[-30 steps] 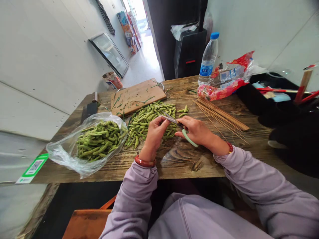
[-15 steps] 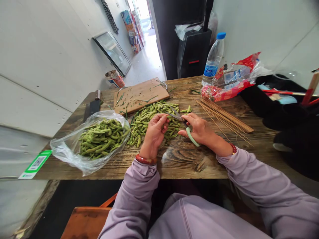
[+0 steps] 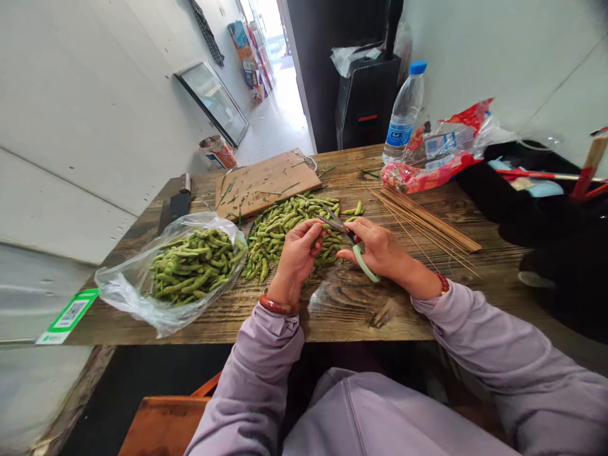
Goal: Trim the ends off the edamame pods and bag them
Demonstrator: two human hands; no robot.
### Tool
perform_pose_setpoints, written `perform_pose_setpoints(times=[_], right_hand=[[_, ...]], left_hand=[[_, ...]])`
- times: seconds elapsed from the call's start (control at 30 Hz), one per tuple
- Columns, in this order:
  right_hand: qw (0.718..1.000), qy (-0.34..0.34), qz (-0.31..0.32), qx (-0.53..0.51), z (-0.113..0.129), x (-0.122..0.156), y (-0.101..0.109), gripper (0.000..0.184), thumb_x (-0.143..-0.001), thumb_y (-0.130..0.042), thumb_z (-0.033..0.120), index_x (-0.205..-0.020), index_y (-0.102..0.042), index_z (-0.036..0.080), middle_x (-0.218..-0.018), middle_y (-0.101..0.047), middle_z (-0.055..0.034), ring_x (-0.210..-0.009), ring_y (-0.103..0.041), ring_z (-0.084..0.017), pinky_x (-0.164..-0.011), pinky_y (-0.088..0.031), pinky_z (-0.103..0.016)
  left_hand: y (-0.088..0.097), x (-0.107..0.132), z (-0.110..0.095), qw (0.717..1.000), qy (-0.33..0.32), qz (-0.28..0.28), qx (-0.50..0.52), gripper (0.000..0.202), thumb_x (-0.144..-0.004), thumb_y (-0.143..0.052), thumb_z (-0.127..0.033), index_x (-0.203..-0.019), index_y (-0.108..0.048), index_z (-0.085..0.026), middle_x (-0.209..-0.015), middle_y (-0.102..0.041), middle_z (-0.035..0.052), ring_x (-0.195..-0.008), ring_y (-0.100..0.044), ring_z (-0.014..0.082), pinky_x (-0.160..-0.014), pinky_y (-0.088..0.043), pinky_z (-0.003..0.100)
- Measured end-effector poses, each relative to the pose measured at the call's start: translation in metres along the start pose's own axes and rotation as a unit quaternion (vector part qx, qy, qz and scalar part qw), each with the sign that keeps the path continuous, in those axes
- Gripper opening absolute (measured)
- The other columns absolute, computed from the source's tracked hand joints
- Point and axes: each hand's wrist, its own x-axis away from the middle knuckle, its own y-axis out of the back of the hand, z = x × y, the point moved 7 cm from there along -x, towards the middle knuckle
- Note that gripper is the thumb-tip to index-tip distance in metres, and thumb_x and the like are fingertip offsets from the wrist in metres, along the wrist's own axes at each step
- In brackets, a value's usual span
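Sagging at the left of the tabletop (image 3: 332, 320), the bag (image 3: 126, 294) holds one heap of pods (image 3: 190, 269); next comes the board (image 3: 266, 177), with a loose pile (image 3: 273, 231) of pods along its near side, partly hidden by your left hand (image 3: 300, 247). Your left fingers curl together beside the scissors' tips; whether they grip a pod is too small to tell. Your right hand (image 3: 377, 247) grasps the scissors (image 3: 365, 263), blades pointing left and looking parted. For clean snips, you'd do best to let only the end being cut reach between the blades, with your left fingers outside their path, closing in short bites. Sticks (image 3: 437, 221) lie to the right.
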Motion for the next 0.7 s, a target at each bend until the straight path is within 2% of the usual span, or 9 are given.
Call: perform_pose_setpoints(times=[0.23, 0.43, 0.57, 0.7], right_hand=[[0.999, 0.014, 0.023, 0.037, 0.006, -0.001, 0.001, 0.040, -0.096, -0.058, 0.052, -0.113, -0.060, 0.016, -0.099, -0.066, -0.0107, -0.076, -0.062, -0.022, -0.070, -0.049, -0.034], [0.997, -0.019, 0.053, 0.051, 0.003, -0.001, 0.002, 0.036, -0.094, -0.065, 0.047, -0.114, -0.062, 0.018, -0.102, -0.067, -0.0096, -0.080, -0.064, -0.022, -0.069, -0.048, -0.032], [0.998, -0.050, 0.003, 0.041, -0.010, -0.004, 0.013, 0.039, -0.092, -0.067, 0.044, -0.119, -0.062, 0.017, -0.105, -0.067, -0.0122, -0.089, -0.065, -0.026, -0.076, -0.050, -0.036], [0.996, -0.078, -0.042, 0.031, -0.024, -0.005, 0.020, 0.040, -0.092, -0.066, 0.046, -0.121, -0.062, 0.018, -0.106, -0.067, -0.0126, -0.096, -0.064, -0.029, -0.082, -0.051, -0.040]], left_hand=[[0.001, -0.001, 0.000, 1.000, -0.002, -0.002, 0.007, 0.033, -0.064, -0.089, -0.031, -0.077, -0.065, -0.014, -0.063, -0.060, -0.0024, -0.049, -0.047, 0.0031, -0.044, -0.031, 0.013], [0.002, -0.002, -0.005, 1.000, -0.020, -0.015, 0.001, 0.025, -0.072, -0.083, -0.027, -0.079, -0.062, -0.015, -0.063, -0.057, -0.0037, -0.051, -0.047, 0.0038, -0.044, -0.032, 0.013], [0.004, -0.001, -0.010, 0.999, -0.028, -0.022, 0.006, 0.022, -0.080, -0.071, -0.031, -0.077, -0.056, -0.017, -0.070, -0.058, -0.0023, -0.054, -0.051, 0.0059, -0.046, -0.037, 0.016], [0.001, 0.000, -0.011, 1.000, -0.016, 0.005, -0.016, 0.024, -0.080, -0.068, -0.035, -0.077, -0.050, -0.019, -0.073, -0.057, -0.0025, -0.055, -0.052, 0.0078, -0.047, -0.038, 0.019]])
